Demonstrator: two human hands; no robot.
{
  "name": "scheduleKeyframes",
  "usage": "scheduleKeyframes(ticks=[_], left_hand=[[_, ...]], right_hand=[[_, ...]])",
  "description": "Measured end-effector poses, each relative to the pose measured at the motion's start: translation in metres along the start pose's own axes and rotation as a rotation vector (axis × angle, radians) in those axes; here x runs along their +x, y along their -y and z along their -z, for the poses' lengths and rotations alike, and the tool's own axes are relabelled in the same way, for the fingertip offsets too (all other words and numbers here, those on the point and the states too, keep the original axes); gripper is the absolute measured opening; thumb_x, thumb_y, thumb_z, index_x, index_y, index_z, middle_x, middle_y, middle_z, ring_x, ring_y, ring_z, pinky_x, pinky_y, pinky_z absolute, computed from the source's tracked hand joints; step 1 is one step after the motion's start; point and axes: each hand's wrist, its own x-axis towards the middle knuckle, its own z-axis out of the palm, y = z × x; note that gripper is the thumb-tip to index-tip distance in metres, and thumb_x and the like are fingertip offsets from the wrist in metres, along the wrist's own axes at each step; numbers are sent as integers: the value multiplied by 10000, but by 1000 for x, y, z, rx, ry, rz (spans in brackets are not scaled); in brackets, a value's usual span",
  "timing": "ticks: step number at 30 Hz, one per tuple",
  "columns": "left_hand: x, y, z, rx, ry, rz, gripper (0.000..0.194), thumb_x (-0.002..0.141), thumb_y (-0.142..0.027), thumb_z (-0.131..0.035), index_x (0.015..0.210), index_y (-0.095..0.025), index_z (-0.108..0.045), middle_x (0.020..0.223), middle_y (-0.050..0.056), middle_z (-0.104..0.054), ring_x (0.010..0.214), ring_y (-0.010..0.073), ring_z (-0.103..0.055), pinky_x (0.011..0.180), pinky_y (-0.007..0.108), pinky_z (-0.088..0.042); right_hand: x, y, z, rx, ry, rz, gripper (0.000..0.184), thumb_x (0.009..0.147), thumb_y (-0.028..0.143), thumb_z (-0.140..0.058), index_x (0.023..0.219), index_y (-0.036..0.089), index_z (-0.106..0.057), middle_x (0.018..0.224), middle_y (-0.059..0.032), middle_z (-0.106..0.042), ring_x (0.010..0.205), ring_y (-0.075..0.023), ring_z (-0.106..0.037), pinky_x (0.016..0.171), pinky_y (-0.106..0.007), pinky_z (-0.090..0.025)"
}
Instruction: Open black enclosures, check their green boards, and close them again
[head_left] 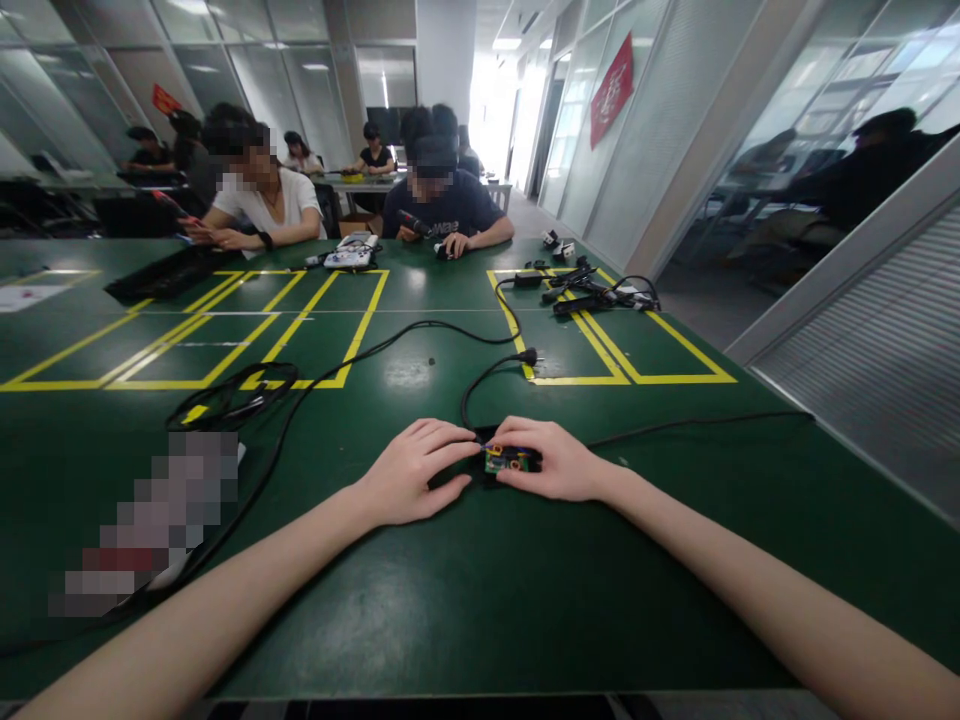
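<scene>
A small green circuit board [504, 463] with orange coils and thin wires sits at a black plastic case [491, 478] on the table in front of me. My right hand [553, 461] curls around the board from the right, thumb at its near edge and fingers over the far side. From the left, my left hand [424, 470] reaches in with fingers stretched and thumb apart, its index fingertip at the board's left end by the wires. Beyond the case, a black cord runs to a plug [529, 356]. My fingers partly hide the case and board.
The green table [375, 600] has yellow tape outlines. A coiled black cable [236, 395] and a blurred-out object [157, 525] lie left; tangled cords and adapters [592, 290] lie at the far right. Two people sit opposite, near a white power strip [352, 251] and a black tray [161, 275].
</scene>
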Motion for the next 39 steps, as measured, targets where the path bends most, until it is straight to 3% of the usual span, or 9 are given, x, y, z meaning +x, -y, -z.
scheduleKeyframes(ticks=[4, 7, 13, 23, 28, 35, 39], left_hand=[[-1, -1, 0, -39, 34, 7, 211, 948, -338, -655, 1090, -195, -716, 1039, 80, -758, 992, 228, -686, 948, 398, -542], [-1, 0, 0, -32, 41, 36, 198, 945, -350, -655, 1049, -200, -732, 992, 74, -758, 973, 226, -685, 942, 393, -546], [-1, 2, -4, 56, 29, 182, 253, 936, -321, -655, 1152, -203, -715, 1157, 104, -771, 1157, 290, -661, 1025, 490, -528], [-2, 3, -4, 60, 14, 211, 404, 911, -377, -701, 1274, -210, -641, 1337, 135, -693, 1300, 323, -597, 1110, 536, -469], [0, 2, -2, 45, -26, 209, 146, 965, -315, -607, 1038, -196, -648, 1077, 104, -706, 1045, 258, -660, 909, 416, -549], [-2, 2, -3, 54, 24, 275, 121, 949, -322, -621, 940, -202, -623, 894, 33, -689, 758, 183, -660, 670, 295, -513], [-4, 3, -6, 70, 50, 351, 141, 961, -340, -618, 926, -205, -640, 877, 10, -701, 681, 153, -657, 592, 259, -473]], right_hand=[[1, 18, -13, 46, 57, 69, 260, 898, 341, -735, 1113, 196, -731, 1066, -78, -703, 911, -201, -697, 826, -318, -562], [1, 18, -15, 21, -34, 81, 306, 883, 334, -757, 1153, 204, -697, 1119, -90, -670, 940, -200, -687, 822, -311, -572], [2, 11, -12, -22, -232, 90, 242, 874, 345, -775, 1046, 219, -661, 1036, -79, -665, 909, -214, -686, 770, -322, -586], [5, 9, -8, 37, -248, 39, 201, 877, 284, -747, 1057, 217, -687, 1059, -89, -670, 974, -231, -679, 852, -370, -597], [5, 13, -16, 14, -309, 42, 149, 920, 266, -711, 1060, 219, -692, 1085, -91, -652, 997, -223, -676, 862, -360, -596], [4, 8, -19, -64, -262, -34, 348, 913, 291, -713, 1252, 237, -658, 1259, -120, -666, 1144, -269, -671, 962, -431, -583], [4, 3, -17, -125, -218, -24, 490, 902, 300, -720, 1378, 262, -613, 1422, -135, -629, 1283, -319, -596, 1076, -558, -496]])
